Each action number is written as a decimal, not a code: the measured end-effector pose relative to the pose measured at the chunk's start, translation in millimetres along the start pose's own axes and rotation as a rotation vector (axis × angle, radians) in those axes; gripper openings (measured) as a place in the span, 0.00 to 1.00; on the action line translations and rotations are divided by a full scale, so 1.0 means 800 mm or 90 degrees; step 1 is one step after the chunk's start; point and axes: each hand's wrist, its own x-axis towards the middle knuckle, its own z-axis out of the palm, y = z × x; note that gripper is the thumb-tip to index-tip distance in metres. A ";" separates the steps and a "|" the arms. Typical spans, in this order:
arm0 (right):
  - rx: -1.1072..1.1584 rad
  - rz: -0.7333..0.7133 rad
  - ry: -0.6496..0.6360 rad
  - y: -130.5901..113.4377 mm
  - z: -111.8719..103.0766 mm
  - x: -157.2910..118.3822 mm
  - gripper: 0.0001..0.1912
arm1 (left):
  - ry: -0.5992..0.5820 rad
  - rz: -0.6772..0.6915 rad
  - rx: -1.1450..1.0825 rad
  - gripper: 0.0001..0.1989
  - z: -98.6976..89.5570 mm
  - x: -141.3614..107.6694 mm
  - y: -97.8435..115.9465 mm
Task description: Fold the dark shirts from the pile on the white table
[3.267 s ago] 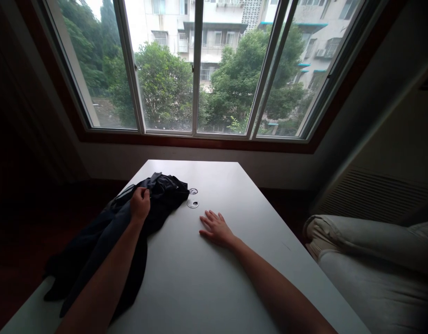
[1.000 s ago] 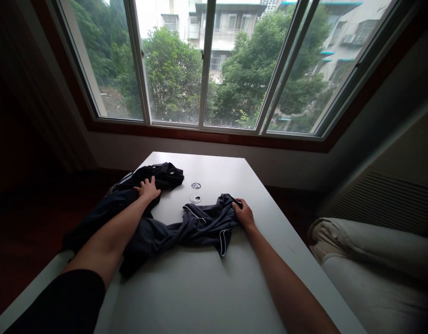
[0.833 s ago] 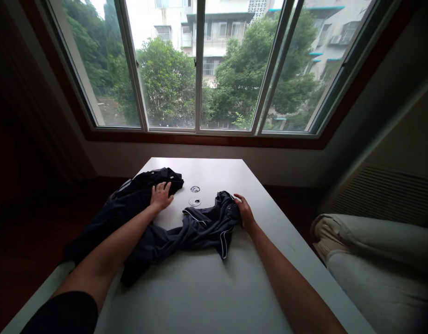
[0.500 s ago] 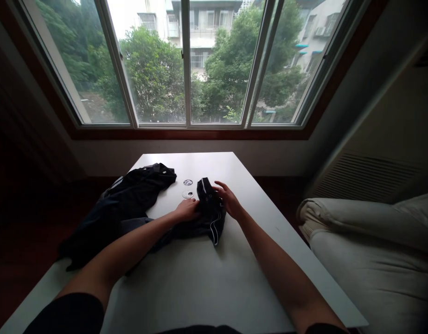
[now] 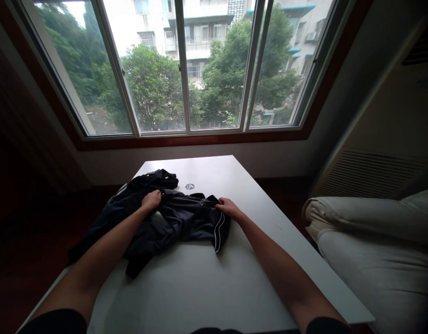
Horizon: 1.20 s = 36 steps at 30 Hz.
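Note:
A dark garment with white piping lies rumpled across the white table, its near part hanging in loose folds on the tabletop. My left hand is closed on its left end, beside a second dark garment. At the other end, my right hand pinches the edge close to some small round fasteners. Between my two hands the top edge is stretched sideways. Whether it is a shirt or trousers I cannot tell.
Another dark garment with white stripes is heaped along the table's left side. A small round patterned disc lies just beyond the held garment. To the right stands a pale sofa; a wide window is behind the table.
My left hand has moved left, and the garment's upright bunched end is now lowered and spread wide. My right hand has closed on the edge. One of the two discs is now covered.

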 end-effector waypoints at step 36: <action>-0.199 -0.117 -0.402 -0.042 -0.001 -0.028 0.13 | -0.099 0.311 -0.152 0.14 0.011 0.013 0.058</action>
